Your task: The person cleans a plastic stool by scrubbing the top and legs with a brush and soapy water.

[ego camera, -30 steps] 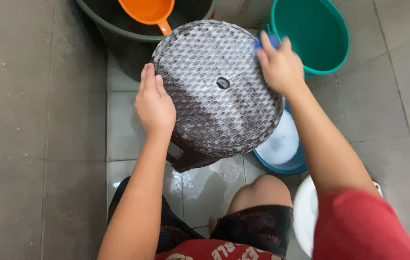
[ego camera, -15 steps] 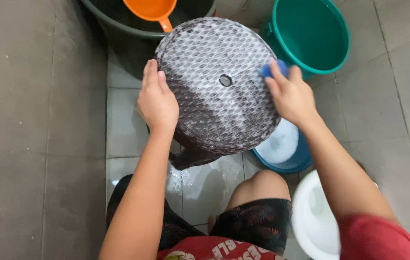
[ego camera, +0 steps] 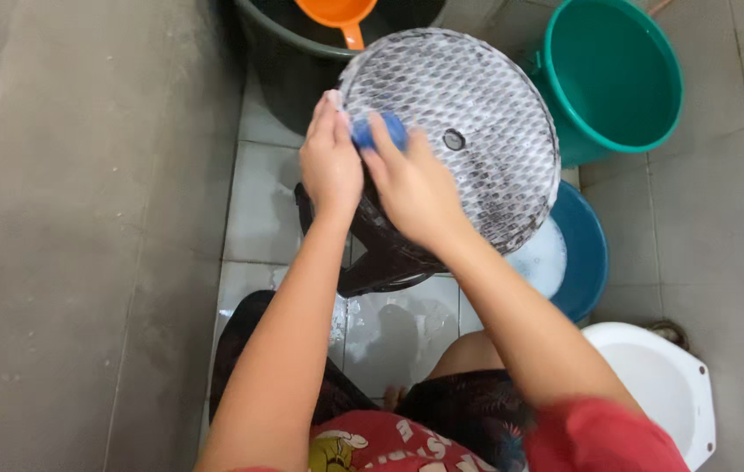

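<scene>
— Soapy brown stool [ego camera: 468, 131] was tipped up by the green bucket [ego camera: 616, 79]. Who held it?
— Left hand [ego camera: 330, 162] gripped its rim. Right hand [ego camera: 411, 188] squeezed a blue sponge [ego camera: 378, 129] on the seat.

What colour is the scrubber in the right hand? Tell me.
Blue scrubber, gripped by the right hand; head view.

Tilted, soapy brown stool [ego camera: 477, 114]; blue sponge [ego camera: 379, 129] on it.

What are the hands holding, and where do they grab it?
The right hand pinches a blue scrubber by its near end. The left hand holds the soapy brown plastic stool at its seat's left rim.
</scene>
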